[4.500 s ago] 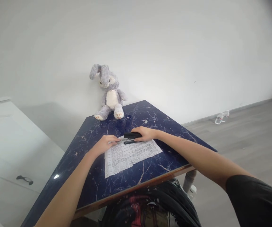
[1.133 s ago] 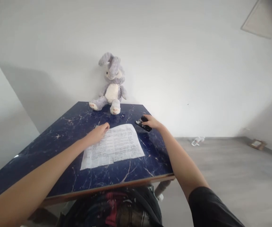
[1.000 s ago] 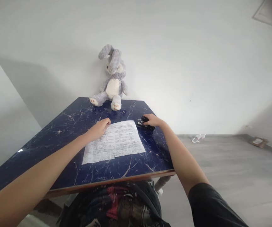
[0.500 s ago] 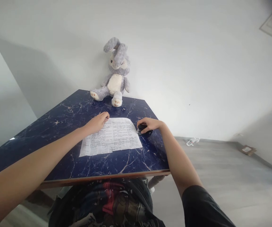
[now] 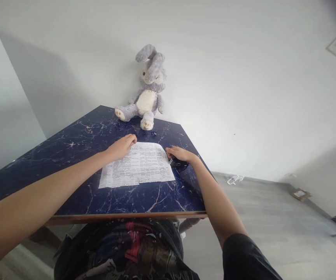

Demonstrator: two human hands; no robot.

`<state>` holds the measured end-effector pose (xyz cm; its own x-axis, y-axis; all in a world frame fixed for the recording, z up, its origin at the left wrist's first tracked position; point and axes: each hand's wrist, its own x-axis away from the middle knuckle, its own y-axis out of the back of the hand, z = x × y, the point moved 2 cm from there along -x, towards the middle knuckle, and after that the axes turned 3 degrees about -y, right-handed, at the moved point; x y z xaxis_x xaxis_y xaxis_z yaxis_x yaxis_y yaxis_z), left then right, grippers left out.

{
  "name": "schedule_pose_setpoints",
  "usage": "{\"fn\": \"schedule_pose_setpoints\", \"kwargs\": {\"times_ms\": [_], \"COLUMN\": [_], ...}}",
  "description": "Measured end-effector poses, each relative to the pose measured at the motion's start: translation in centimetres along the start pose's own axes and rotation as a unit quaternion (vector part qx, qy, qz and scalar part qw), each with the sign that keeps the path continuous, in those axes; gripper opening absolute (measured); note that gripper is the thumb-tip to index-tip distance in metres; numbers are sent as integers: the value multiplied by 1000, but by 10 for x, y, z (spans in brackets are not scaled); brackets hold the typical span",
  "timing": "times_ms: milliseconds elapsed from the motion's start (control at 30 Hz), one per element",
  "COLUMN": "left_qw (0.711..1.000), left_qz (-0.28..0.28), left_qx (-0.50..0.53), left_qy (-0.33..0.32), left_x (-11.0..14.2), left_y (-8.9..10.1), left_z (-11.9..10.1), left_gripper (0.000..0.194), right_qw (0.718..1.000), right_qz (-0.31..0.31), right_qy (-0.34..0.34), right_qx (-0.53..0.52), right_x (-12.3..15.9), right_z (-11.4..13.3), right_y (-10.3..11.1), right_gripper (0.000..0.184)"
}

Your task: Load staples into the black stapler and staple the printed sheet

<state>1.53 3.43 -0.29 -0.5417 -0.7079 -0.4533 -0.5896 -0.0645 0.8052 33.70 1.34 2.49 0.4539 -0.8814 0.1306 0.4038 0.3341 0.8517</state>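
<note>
Stapler (image 5: 179, 163) has moved to the paper's (image 5: 140, 163) right edge, right fingers (image 5: 172, 151) gripping it, left fingers (image 5: 132, 138) holding paper.

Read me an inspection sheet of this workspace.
Surface: dark blue marbled table, brown front edge.
Job's things: printed paper on the table; black stapler at its right edge, partly hidden.
Clutter: plush rabbit seated at the far side.
Hands: left hand at the paper's far-left corner; right hand over the stapler, grips unclear.
Cables: nothing seen.
Surroundings: pale wall behind; whitish item and brown box-like item on the floor.
</note>
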Motion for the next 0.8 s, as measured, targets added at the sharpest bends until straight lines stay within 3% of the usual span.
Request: {"fn": "schedule_pose_setpoints", "kwargs": {"times_ms": [300,600,800], "left_qw": [1000,1000,1000], "left_qz": [-12,-6,-17], "left_qx": [-9,8,-5], "left_qy": [20,15,1], "left_x": [1,1,0], "left_y": [3,4,5], "left_z": [0,-3,-2], "left_gripper": [15,16,17], "right_qw": [999,993,993], "right_qz": [-12,-81,-65], "right_qy": [-25,-59,-55], "right_qx": [37,69,88], "right_x": [-1,-5,-7], "right_z": [4,1,2], "right_y": [-4,-2,-5], "right_gripper": [48,44,40]}}
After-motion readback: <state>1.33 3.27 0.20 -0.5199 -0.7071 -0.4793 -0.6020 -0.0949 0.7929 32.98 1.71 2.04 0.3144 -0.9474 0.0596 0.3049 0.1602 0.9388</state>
